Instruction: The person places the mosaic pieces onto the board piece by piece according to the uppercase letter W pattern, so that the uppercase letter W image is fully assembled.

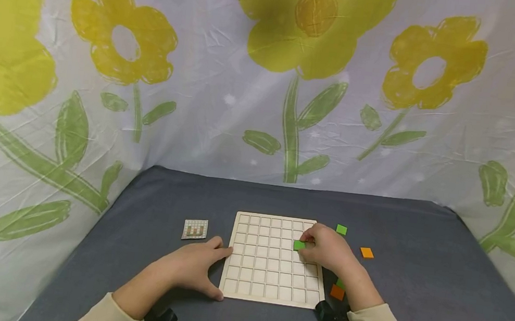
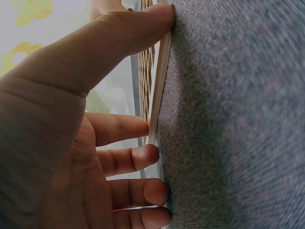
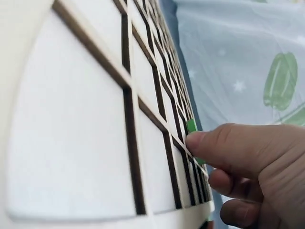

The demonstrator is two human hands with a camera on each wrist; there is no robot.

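A pale wooden grid board [image 1: 259, 275] lies flat on the table, its square cells framed by raised ridges. My right hand [image 1: 327, 247] pinches a green square tile [image 1: 299, 245] between thumb and fingers over the right part of the board. In the right wrist view the green tile [image 3: 191, 126] shows at the thumb tip, right at the ridges. My left hand [image 1: 193, 264] rests along the board's left side, fingers extended. Its thumb [image 2: 157, 16] touches the edge near the front corner, and the index fingertip meets the edge farther up.
Right of the board lie a green tile [image 1: 341, 229], an orange tile [image 1: 367, 252], a darker orange tile [image 1: 337, 292] and a green one partly hidden by the right wrist. A small patterned card [image 1: 195, 229] lies to the left. Behind the dark tabletop [image 1: 451, 290] hangs a flowered curtain [image 1: 207, 97].
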